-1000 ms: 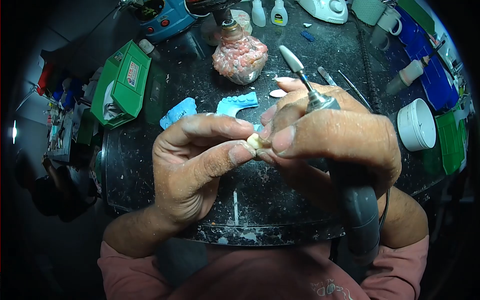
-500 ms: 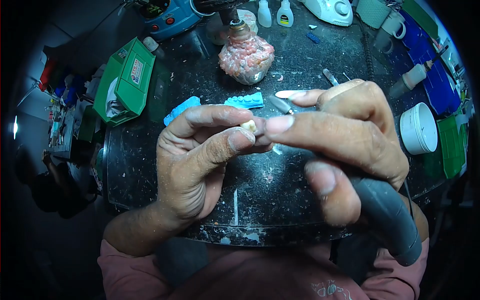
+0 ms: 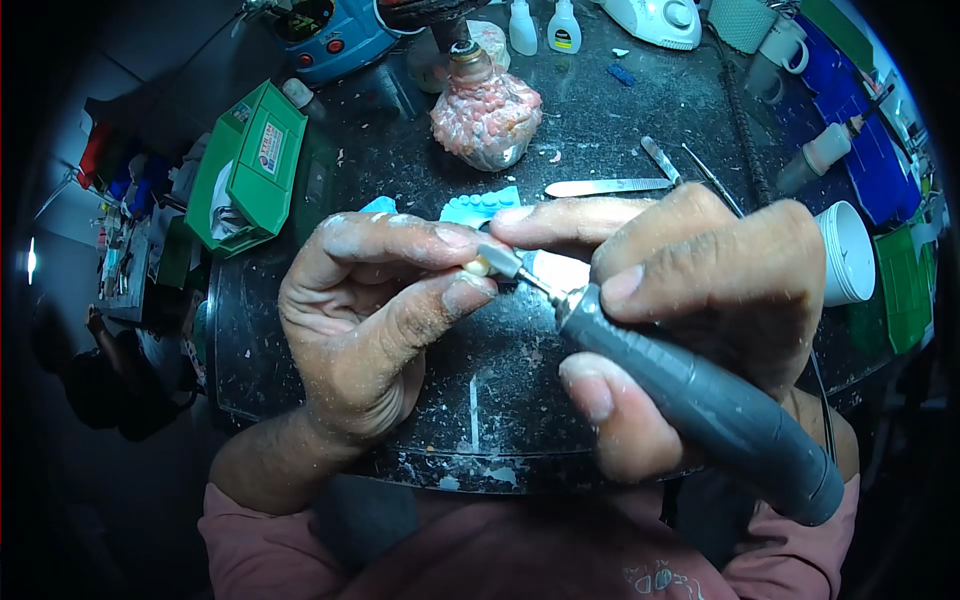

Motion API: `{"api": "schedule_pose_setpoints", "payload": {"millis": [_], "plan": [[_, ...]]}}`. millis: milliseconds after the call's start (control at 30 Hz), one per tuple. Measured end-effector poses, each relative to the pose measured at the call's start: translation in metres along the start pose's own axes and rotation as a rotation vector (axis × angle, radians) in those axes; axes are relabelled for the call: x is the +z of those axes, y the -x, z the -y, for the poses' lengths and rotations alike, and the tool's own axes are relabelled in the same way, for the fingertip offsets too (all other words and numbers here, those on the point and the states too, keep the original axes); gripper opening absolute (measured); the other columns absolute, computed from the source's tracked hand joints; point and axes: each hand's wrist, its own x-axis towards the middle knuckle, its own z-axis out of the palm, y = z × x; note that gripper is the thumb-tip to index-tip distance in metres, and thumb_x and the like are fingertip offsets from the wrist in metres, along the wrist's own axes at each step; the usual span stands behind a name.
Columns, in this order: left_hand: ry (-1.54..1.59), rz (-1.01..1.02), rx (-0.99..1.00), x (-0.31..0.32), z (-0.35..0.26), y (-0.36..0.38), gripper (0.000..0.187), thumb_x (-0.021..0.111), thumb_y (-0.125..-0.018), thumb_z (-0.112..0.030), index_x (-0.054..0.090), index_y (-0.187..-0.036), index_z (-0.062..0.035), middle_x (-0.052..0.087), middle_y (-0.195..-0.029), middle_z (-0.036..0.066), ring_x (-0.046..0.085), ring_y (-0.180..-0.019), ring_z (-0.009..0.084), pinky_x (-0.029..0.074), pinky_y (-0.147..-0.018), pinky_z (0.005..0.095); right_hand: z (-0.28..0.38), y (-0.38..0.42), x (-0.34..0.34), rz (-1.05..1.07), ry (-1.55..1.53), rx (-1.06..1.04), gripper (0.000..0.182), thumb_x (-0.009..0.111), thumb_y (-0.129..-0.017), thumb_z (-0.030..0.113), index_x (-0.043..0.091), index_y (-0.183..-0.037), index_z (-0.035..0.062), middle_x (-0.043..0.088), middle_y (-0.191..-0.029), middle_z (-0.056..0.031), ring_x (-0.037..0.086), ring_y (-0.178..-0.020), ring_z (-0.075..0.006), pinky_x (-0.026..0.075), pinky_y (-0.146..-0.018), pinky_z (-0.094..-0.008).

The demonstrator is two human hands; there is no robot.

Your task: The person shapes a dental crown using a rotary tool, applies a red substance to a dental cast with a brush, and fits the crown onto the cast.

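Thumb and forefinger of my left hand pinch a small yellowish-white tooth crown, mostly hidden by the fingertips. My right hand is wrapped round a dark grey rotary handpiece. The handpiece's grey bit meets the crown, or sits right beside it; exact contact is hard to see. One right fingertip rests by the left forefinger. White dust coats the fingers. Just behind the hands lies a light-blue dental model with teeth, and part of another blue piece shows to its left.
A rounded vessel crusted with pink material stands at the back. The green bin is on the left, the white tub on the right. Flat metal tools lie behind my right hand. Small bottles stand at the far edge.
My right hand has turned and shifted, bringing the handpiece's bit to the crown; before, its forefinger was at the crown. My left hand has moved slightly left. The metal tools show more.
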Motion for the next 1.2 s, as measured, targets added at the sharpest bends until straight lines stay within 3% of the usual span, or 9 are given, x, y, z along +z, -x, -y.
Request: {"api": "schedule_pose_setpoints", "payload": {"millis": [133, 233, 300, 367, 667, 733, 1000, 1100, 1200], "plan": [[-0.051, 0.016, 0.033, 0.001, -0.002, -0.002, 0.03, 0.066, -0.082, 0.014, 0.054, -0.108, 0.0049, 0.067, -0.098, 0.019, 0.07, -0.094, 0.0225, 0.058, -0.086, 0.0323, -0.002, -0.002, 0.001, -0.01, 0.005, -0.026, 0.023, 0.074, -0.066, -0.007, 0.064, -0.085, -0.0009, 0.064, -0.08, -0.01, 0.066, -0.076, -0.0211, 0.06, -0.081, -0.0395], [-0.166, 0.069, -0.011, -0.002, -0.007, 0.0, 0.037, 0.065, -0.08, 0.006, 0.053, -0.113, -0.0016, 0.064, -0.097, 0.014, 0.064, -0.099, 0.0236, 0.048, -0.092, 0.0371, -0.006, -0.005, -0.006, 0.247, 0.156, -0.189, 0.039, 0.07, -0.079, 0.006, 0.042, -0.104, -0.0004, 0.054, -0.077, -0.0104, 0.068, -0.077, -0.026, 0.059, -0.083, -0.0498], [-0.186, 0.076, -0.004, -0.001, -0.006, -0.001, 0.036, 0.065, -0.08, 0.006, 0.053, -0.113, -0.0014, 0.064, -0.097, 0.013, 0.064, -0.1, 0.0237, 0.048, -0.093, 0.0376, 0.0, 0.001, 0.004, -0.028, -0.024, -0.016, 0.023, 0.074, -0.066, -0.006, 0.064, -0.086, -0.0003, 0.064, -0.079, -0.009, 0.067, -0.074, -0.0213, 0.061, -0.081, -0.039], [-0.097, 0.015, 0.054, 0.002, -0.003, -0.003, 0.029, 0.066, -0.082, 0.015, 0.056, -0.106, 0.0041, 0.067, -0.097, 0.019, 0.069, -0.095, 0.0226, 0.058, -0.086, 0.0329, 0.002, 0.001, 0.004, -0.023, -0.025, 0.0, 0.023, 0.074, -0.066, -0.006, 0.064, -0.085, -0.0002, 0.064, -0.079, -0.0089, 0.067, -0.076, -0.0219, 0.061, -0.08, -0.0383], [-0.151, 0.067, 0.096, -0.001, 0.0, -0.004, 0.024, 0.066, -0.082, 0.015, 0.058, -0.1, 0.0027, 0.068, -0.096, 0.02, 0.068, -0.097, 0.0244, 0.057, -0.087, 0.0365, -0.001, 0.001, -0.003, 0.048, 0.026, 0.021, 0.023, 0.076, -0.066, -0.002, 0.064, -0.086, 0.0008, 0.063, -0.082, -0.0088, 0.069, -0.081, -0.0241, 0.058, -0.08, -0.0359], [-0.131, 0.065, 0.062, -0.003, 0.0, -0.005, 0.023, 0.066, -0.082, 0.015, 0.057, -0.1, 0.0024, 0.068, -0.096, 0.02, 0.068, -0.097, 0.0244, 0.056, -0.088, 0.0368, -0.006, -0.004, -0.012, 0.236, 0.094, -0.043, 0.041, 0.072, -0.078, 0.006, 0.043, -0.106, 0.0, 0.056, -0.085, -0.0123, 0.068, -0.085, -0.027, 0.055, -0.089, -0.0492], [0.171, -0.123, -0.335, 0.002, -0.005, -0.006, 0.025, 0.064, -0.09, 0.001, 0.059, -0.114, 0.001, 0.069, -0.106, 0.02, 0.068, -0.101, 0.0244, 0.054, -0.094, 0.04, -0.013, -0.046, -0.07, -0.112, 0.548, 0.754, 0.032, 0.061, -0.09, 0.036, 0.062, -0.079, 0.0056, 0.047, -0.059, 0.0038, 0.045, -0.051, -0.0045, 0.043, -0.053, -0.0225], [0.203, -0.134, -0.379, -0.005, 0.0, -0.003, 0.027, 0.063, -0.092, -0.002, 0.058, -0.118, 0.0011, 0.067, -0.111, 0.02, 0.068, -0.103, 0.0254, 0.055, -0.096, 0.0396, -0.04, -0.055, -0.124, 0.065, 0.892, 0.884, 0.038, 0.062, -0.086, 0.038, 0.062, -0.072, 0.003, 0.048, -0.056, 0.0021, 0.046, -0.048, -0.008, 0.042, -0.051, -0.0259], [0.277, -0.185, -0.448, -0.004, 0.001, -0.004, 0.025, 0.061, -0.093, -0.002, 0.057, -0.117, 0.0023, 0.064, -0.116, 0.022, 0.066, -0.106, 0.0276, 0.055, -0.097, 0.0388, -0.052, -0.052, -0.136, 0.301, 1.318, 1.003, 0.051, 0.067, -0.079, 0.041, 0.07, -0.093, -0.0082, 0.068, -0.072, -0.0186, 0.068, -0.064, -0.0253, 0.054, -0.066, -0.0389]]}}
